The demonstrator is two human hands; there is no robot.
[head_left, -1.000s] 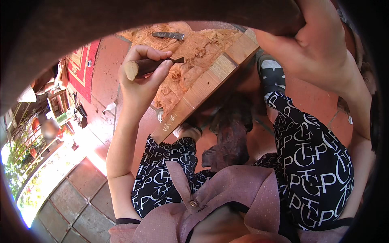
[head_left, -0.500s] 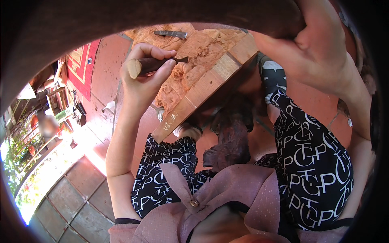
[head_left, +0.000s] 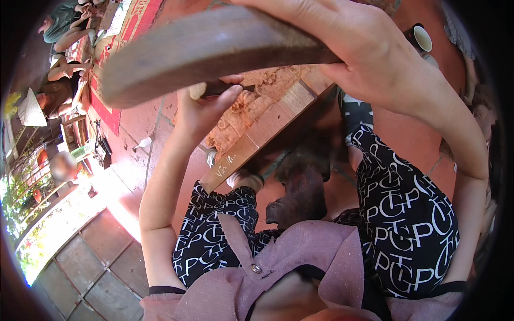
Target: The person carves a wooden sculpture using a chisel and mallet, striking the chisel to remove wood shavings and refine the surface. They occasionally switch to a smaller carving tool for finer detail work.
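Note:
My left hand point(head_left: 206, 109) is closed around a chisel point(head_left: 219, 88) with a pale wooden handle, its blade resting on a carved wooden panel point(head_left: 278, 109) that leans over my knees. My right hand point(head_left: 369, 59) grips a large, worn wooden mallet point(head_left: 214, 51), held sideways just above the chisel's handle end. The mallet hides the upper part of the panel. Reddish relief carving shows on the panel beside the blade.
A dark wooden block point(head_left: 302, 190) sits on the red tiled floor between my legs in patterned trousers. A cup point(head_left: 423, 37) stands at the upper right. Other people sit by a red mat point(head_left: 126, 27) at the upper left. Bright paving lies at the left.
The mallet, earlier a dark blur across the top of the view, now shows fully just above the chisel handle. My left hand keeps the chisel on the panel.

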